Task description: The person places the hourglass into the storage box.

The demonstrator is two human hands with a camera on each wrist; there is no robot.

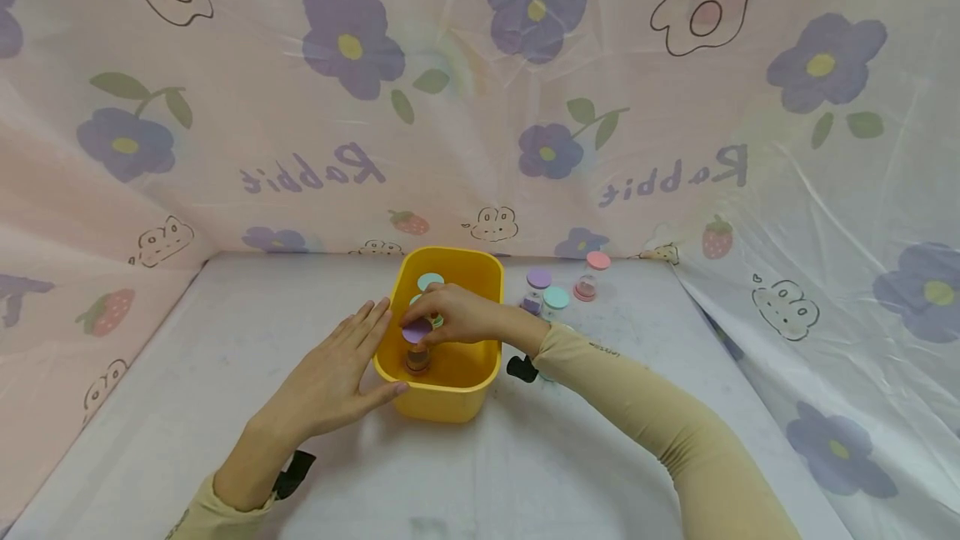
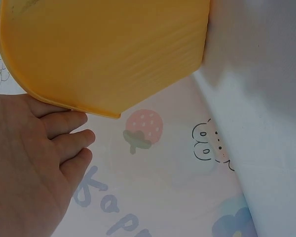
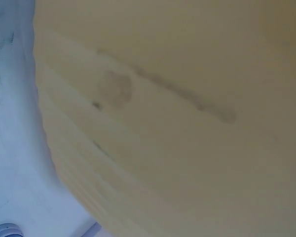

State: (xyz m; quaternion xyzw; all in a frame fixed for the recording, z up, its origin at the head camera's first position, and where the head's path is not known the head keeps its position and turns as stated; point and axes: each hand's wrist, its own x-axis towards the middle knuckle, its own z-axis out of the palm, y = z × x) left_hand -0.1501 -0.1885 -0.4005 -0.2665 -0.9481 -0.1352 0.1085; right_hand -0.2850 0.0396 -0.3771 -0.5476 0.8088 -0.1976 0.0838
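A yellow plastic bin (image 1: 480, 273) stands in the middle of the white table. My left hand (image 1: 341, 373) rests flat against its left outer wall with straight fingers (image 2: 64, 133); the bin's wall (image 2: 103, 49) fills the top of the left wrist view. My right hand (image 1: 450, 315) reaches over the bin and pinches a small jar with a purple lid (image 1: 417, 330). Under it, a brown-lidded jar (image 1: 417, 358) sits on the bin's floor, and teal-lidded jars (image 1: 431, 281) lie further back. The right wrist view shows only yellow bin wall (image 3: 177, 123).
To the right of the bin stand several small jars: one with a purple lid (image 1: 537, 278), one teal (image 1: 556, 297), one pink (image 1: 597, 261) and a clear pink-based one (image 1: 585, 287). A floral rabbit-print sheet (image 1: 480, 90) walls in the table at the back and sides.
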